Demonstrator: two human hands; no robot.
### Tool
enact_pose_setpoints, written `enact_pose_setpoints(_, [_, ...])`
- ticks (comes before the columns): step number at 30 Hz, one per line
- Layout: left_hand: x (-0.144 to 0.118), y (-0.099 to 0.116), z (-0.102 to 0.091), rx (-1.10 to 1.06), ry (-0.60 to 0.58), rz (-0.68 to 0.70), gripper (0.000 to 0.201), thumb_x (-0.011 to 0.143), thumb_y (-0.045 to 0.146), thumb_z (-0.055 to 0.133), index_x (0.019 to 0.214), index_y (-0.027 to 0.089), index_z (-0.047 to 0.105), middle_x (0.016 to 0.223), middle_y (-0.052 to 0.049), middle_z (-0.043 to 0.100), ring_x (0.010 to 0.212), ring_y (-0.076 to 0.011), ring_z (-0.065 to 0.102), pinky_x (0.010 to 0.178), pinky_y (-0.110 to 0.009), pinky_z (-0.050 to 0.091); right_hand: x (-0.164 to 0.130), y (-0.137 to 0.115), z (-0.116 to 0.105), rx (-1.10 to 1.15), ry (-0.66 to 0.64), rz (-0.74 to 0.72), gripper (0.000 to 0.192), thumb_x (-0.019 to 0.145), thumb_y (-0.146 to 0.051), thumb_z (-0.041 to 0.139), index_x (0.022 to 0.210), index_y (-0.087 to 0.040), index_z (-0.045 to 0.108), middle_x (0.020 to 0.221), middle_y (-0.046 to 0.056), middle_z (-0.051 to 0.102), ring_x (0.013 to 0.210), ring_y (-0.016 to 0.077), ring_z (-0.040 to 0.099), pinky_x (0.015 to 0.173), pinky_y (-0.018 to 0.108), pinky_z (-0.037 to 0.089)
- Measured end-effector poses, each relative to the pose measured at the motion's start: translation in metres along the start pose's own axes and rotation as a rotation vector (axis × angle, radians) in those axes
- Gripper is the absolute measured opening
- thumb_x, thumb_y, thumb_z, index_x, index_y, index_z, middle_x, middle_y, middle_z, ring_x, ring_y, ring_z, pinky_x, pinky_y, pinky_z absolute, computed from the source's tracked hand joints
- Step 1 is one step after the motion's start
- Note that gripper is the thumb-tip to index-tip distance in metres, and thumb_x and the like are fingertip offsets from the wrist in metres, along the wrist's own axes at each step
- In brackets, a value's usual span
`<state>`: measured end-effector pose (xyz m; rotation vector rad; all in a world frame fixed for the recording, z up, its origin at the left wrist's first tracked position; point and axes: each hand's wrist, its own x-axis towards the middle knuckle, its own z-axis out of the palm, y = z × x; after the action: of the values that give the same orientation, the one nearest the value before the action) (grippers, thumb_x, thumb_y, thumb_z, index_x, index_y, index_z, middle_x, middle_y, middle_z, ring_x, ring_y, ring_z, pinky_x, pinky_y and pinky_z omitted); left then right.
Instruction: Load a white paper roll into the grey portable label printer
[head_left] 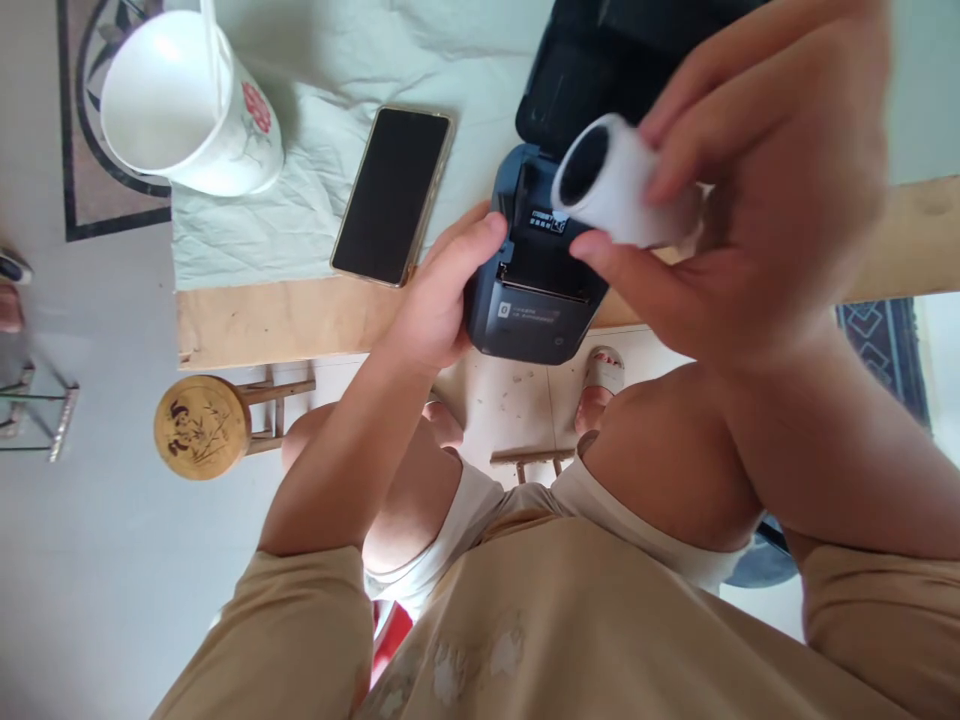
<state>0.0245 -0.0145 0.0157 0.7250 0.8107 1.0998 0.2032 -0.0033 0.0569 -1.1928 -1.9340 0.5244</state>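
My left hand (450,290) grips the left side of a dark portable label printer (532,325), its thumb on the rim. The printer's black lid (577,75) is swung up, showing the bay with a small printed sticker inside. Between the thumb and fingers of my right hand (757,200) is a white paper roll (619,185) with a dark hollow core facing left. The roll is tilted just above the bay's right side. Slight blur covers the right hand; whether the roll touches the printer I cannot tell.
A smartphone (394,195) with a dark screen lies left of the printer on a pale green cloth (315,170). Farther left stands a white bucket (165,105) with a red flower print. The wooden table edge (255,320) runs below, near a round wooden stool (202,427).
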Motion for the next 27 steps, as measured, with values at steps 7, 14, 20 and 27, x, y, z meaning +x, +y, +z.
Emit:
enact_pose_setpoints(7, [-0.002, 0.003, 0.002, 0.004, -0.029, 0.054, 0.02, 0.087, 0.035, 0.054, 0.077, 0.018, 0.054, 0.086, -0.003, 0.064, 0.111, -0.0195, 0.063, 0.084, -0.028, 0.051, 0.0, 0.005, 0.01, -0.199, 0.003, -0.427, 0.01, 0.08, -0.011, 0.058, 0.083, -0.021, 0.056, 0.096, 0.006, 0.059, 0.089, 0.0148, 0.06, 0.079, 0.032, 0.052])
enact_pose_setpoints(14, [0.002, 0.001, -0.004, -0.008, -0.074, 0.043, 0.02, 0.086, 0.037, 0.056, 0.077, 0.019, 0.055, 0.085, -0.002, 0.063, 0.113, -0.0202, 0.061, 0.093, -0.031, 0.051, -0.002, 0.003, 0.012, -0.033, 0.173, -0.397, 0.016, 0.074, -0.009, 0.062, 0.079, -0.019, 0.051, 0.091, 0.003, 0.057, 0.091, 0.013, 0.058, 0.078, 0.028, 0.054])
enact_pose_setpoints(20, [0.003, 0.0, -0.005, -0.006, -0.083, 0.053, 0.021, 0.085, 0.039, 0.055, 0.082, 0.018, 0.057, 0.091, -0.004, 0.065, 0.112, -0.0215, 0.062, 0.092, -0.032, 0.051, -0.003, 0.005, 0.017, -0.112, 0.168, -0.371, 0.019, 0.079, -0.021, 0.065, 0.073, -0.019, 0.048, 0.09, 0.003, 0.053, 0.088, 0.013, 0.057, 0.079, 0.032, 0.055])
enact_pose_setpoints(27, [0.002, -0.001, -0.008, -0.03, -0.084, 0.062, 0.021, 0.087, 0.038, 0.057, 0.079, 0.018, 0.055, 0.075, -0.001, 0.055, 0.077, -0.0118, 0.059, 0.065, -0.024, 0.043, -0.004, 0.007, 0.016, -0.155, 0.114, -0.351, 0.018, 0.079, -0.019, 0.067, 0.072, -0.019, 0.051, 0.093, 0.002, 0.059, 0.099, 0.0166, 0.063, 0.086, 0.034, 0.055])
